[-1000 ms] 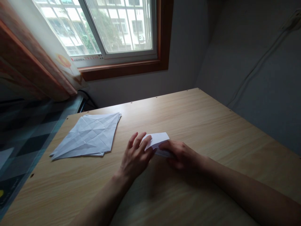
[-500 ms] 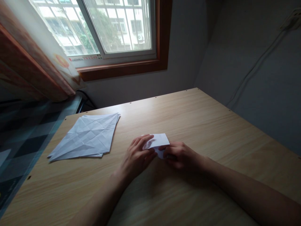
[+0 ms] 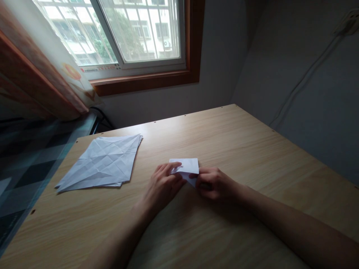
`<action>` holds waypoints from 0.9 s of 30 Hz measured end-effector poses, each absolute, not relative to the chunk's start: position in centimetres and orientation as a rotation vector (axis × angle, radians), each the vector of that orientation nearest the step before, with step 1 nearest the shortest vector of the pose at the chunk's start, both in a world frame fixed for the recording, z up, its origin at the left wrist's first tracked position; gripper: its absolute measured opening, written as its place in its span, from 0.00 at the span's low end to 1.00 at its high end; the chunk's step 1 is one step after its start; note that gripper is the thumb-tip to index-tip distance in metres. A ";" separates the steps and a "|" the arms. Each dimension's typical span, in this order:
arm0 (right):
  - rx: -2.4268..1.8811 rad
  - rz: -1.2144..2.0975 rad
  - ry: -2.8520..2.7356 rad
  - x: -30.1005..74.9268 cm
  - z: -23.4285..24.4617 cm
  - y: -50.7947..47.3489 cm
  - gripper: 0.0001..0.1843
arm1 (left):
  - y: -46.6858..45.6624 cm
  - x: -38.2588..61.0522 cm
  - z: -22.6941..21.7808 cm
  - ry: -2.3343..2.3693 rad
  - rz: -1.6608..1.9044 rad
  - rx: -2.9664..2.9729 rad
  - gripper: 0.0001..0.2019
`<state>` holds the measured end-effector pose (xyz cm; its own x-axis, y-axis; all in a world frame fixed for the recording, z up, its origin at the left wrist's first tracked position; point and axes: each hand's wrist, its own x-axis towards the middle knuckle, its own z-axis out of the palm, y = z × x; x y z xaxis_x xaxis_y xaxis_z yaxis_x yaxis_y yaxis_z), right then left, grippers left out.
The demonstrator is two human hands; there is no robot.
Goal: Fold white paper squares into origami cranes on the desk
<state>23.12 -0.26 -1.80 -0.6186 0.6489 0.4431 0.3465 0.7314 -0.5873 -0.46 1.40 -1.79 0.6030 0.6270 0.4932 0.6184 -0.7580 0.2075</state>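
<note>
The person's left hand and right hand meet over a small folded piece of white paper on a light wooden table. The paper lies directly between the two sets of fingertips, and its far edge juts out beyond them.

The left fingers are drawn close together and slightly bent. They lie across the paper's left edge. The thumb is hidden under the hand, so it cannot be told whether this hand pinches the paper or only presses on it.

The right fingers are curled in narrow. Their tips are closed on the paper's near right corner and hold it.

Well apart from the left fingers, farther left on the table, rests a loose stack of creased white paper sheets. Far beyond both hands' fingertips a brown-framed window is set in the wall. Off past the right fingers, a white cable runs down the side wall.
</note>
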 end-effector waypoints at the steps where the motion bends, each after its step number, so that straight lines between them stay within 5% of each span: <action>1: -0.741 0.605 -2.276 23.1 -1.8 -0.3 0.05 | 1.3 -0.4 -1.8 1.133 0.869 2.783 0.05; 7: -0.732 0.616 -2.299 23.1 -1.8 -0.5 0.17 | 1.0 -0.2 -1.8 1.270 0.914 2.665 0.22; 15: -0.702 0.559 -2.355 23.0 -1.8 -0.4 0.12 | 1.2 -0.1 -1.7 1.301 0.960 2.579 0.45; 22: -0.622 0.558 -2.365 22.9 -1.8 -0.1 0.10 | 1.5 -0.2 -2.0 1.341 1.026 2.491 0.41; 27: -0.673 0.568 -2.415 22.6 -1.2 -0.4 0.07 | 1.9 -0.2 -1.7 1.374 0.990 2.276 0.25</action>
